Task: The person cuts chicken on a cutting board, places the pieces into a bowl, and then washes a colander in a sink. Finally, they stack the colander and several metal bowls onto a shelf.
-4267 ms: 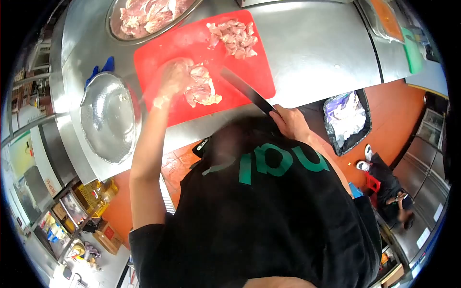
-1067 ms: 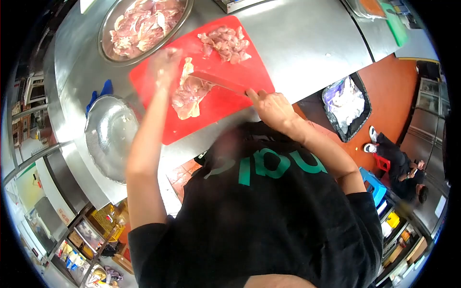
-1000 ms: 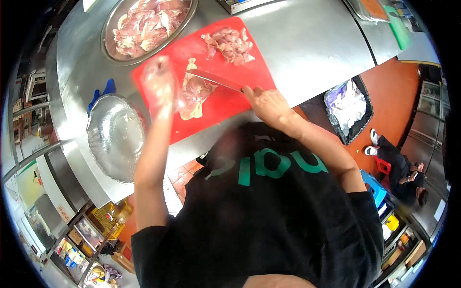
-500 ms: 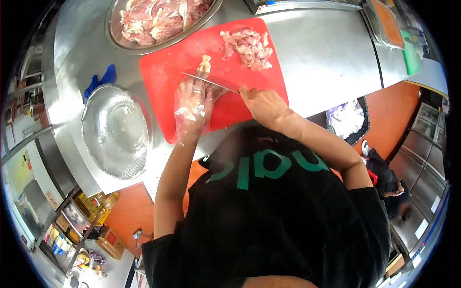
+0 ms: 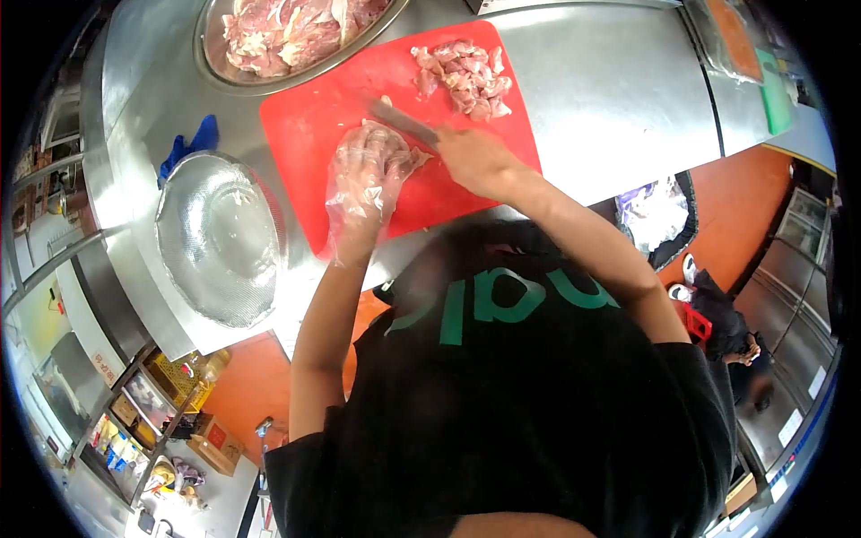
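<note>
- Left fingers (image 5: 387, 143): spread fairly wide inside a clear plastic glove, lying flat on a piece of raw meat (image 5: 413, 159) and pinning it rather than gripping it.
- Left hand (image 5: 366, 177): upper centre of the frame; loose glove cuff bunched at the wrist.
- Right fingers (image 5: 446, 143): closed tight round the handle of a knife (image 5: 401, 121). The handle itself is hidden by the fist.
- Right hand (image 5: 473, 159): bare, just right of the left hand.
- Knife blade: runs up-left from the fist, edge down at the far end of the meat, just beside the left fingertips.
- Meat sits at the middle of a red cutting board (image 5: 305, 143).
- Pile of cut meat pieces (image 5: 465, 72): on the board's upper right corner, apart from the blade.
- Metal bowl of raw meat (image 5: 287, 31): top of frame, its rim touching the board's upper edge.
- Empty metal bowl (image 5: 220, 238): left of the board.
- Blue cloth (image 5: 190, 146): just above the empty bowl.
- All of it rests on a steel counter (image 5: 610, 90).
- Lined bin (image 5: 659, 211): on the floor, right of frame.
- Another person (image 5: 731, 336): low down by a red stool, lower right.
</note>
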A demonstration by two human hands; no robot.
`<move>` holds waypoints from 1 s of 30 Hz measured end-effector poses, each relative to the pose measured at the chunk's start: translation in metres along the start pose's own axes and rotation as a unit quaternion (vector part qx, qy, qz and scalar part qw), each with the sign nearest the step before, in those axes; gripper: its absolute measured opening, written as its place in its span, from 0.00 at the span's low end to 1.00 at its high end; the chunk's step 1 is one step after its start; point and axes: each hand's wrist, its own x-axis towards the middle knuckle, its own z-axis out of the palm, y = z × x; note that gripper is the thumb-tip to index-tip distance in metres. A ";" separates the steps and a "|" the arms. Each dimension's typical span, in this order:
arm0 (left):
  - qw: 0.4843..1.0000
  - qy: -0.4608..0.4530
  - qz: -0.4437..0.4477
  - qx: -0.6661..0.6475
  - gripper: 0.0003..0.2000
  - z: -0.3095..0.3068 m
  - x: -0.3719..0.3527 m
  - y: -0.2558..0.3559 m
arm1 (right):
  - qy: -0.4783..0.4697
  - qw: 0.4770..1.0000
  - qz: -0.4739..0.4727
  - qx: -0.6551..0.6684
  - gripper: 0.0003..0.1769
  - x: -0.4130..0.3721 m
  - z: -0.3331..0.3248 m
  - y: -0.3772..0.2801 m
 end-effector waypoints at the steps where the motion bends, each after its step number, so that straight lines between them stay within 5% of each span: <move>1: 1.000 0.004 -0.001 -0.001 0.21 -0.013 0.009 0.008 | 0.025 0.999 0.011 0.045 0.14 -0.009 0.000 0.008; 4: 0.992 -0.053 0.018 -0.117 0.14 -0.050 0.027 0.030 | 0.066 0.992 0.075 0.076 0.13 -0.030 0.006 0.016; 6: 0.851 -0.131 -0.307 -0.405 0.07 -0.061 0.033 0.042 | 0.091 0.989 0.081 0.088 0.13 -0.044 0.007 0.021; 7: 0.853 -0.133 -0.303 -0.404 0.07 -0.056 0.032 0.037 | 0.114 0.985 0.085 0.100 0.13 -0.052 0.008 0.023; 9: 0.972 0.110 -0.186 -0.089 0.07 -0.027 0.024 0.015 | 0.119 0.980 0.080 0.135 0.12 -0.077 0.003 0.025; 11: 0.954 0.164 -0.135 -0.209 0.11 -0.002 0.036 0.000 | 0.124 0.976 0.070 0.166 0.12 -0.101 0.002 0.025; 13: 0.997 0.072 -0.007 -0.037 0.09 0.002 0.060 0.013 | 0.188 0.952 0.104 0.217 0.11 -0.122 0.005 0.026; 17: 0.997 -0.044 0.036 -0.046 0.07 0.063 0.079 0.004 | 0.235 0.914 0.200 0.263 0.10 -0.154 0.028 0.035; 20: 0.984 -0.138 0.002 -0.109 0.06 0.139 0.068 -0.093 | 0.311 0.928 0.132 0.157 0.10 -0.179 0.054 0.043; 22: 0.962 -0.139 -0.067 -0.225 0.06 0.072 0.076 -0.040 | 0.328 0.921 0.143 0.150 0.08 -0.189 0.073 0.047; 26: 0.876 -0.140 -0.059 -0.458 0.06 0.013 0.081 0.125 | 0.268 0.923 0.190 0.200 0.09 -0.216 0.089 0.044; 28: 0.841 -0.147 0.010 -0.521 0.06 0.024 0.077 0.198 | 0.274 0.924 0.173 0.201 0.10 -0.225 0.081 0.043; 30: 0.839 -0.094 0.203 -0.497 0.07 0.073 0.074 0.259 | 0.274 0.930 0.168 0.179 0.09 -0.227 0.083 0.050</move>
